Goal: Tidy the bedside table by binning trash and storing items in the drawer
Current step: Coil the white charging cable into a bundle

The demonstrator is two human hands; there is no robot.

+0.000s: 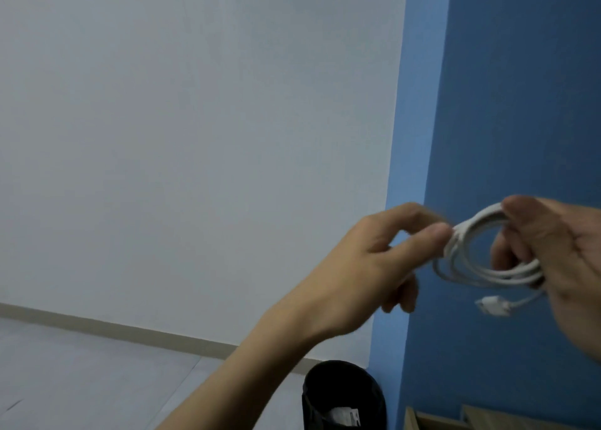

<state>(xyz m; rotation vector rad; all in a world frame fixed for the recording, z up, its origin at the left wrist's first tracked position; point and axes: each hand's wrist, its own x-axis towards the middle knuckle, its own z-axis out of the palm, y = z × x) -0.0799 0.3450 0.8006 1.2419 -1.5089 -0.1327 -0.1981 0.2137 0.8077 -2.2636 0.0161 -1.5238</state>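
- A white charging cable [487,250], wound into a loose coil of several loops, is held in mid-air at about 3 o'clock in the view, in front of the blue wall [520,104].
- One end of the cable hangs free below the coil toward 5 o'clock, ending in a small white connector [492,305] that is blurred.
- The right hand [559,260] grips the coil's 3 o'clock side, thumb over the top strands and fingers curled through the loops.
- The left hand [374,263] pinches the coil's 9 o'clock edge between thumb and forefinger; its other fingers are curled under, and its bare forearm runs down toward 7 o'clock.
- Below the hands, at 6 o'clock, stands a black bin [341,394] on the floor, with something white lying inside; I cannot tell what it is.
- Just right of the bin, at 5 o'clock along the bottom edge, a strip of light wooden furniture [487,420] shows, well apart from the cable.
- A pale grey wall [195,137] fills the view from 9 to 12 o'clock, meeting the grey floor [81,374] at a beige skirting board [113,327].
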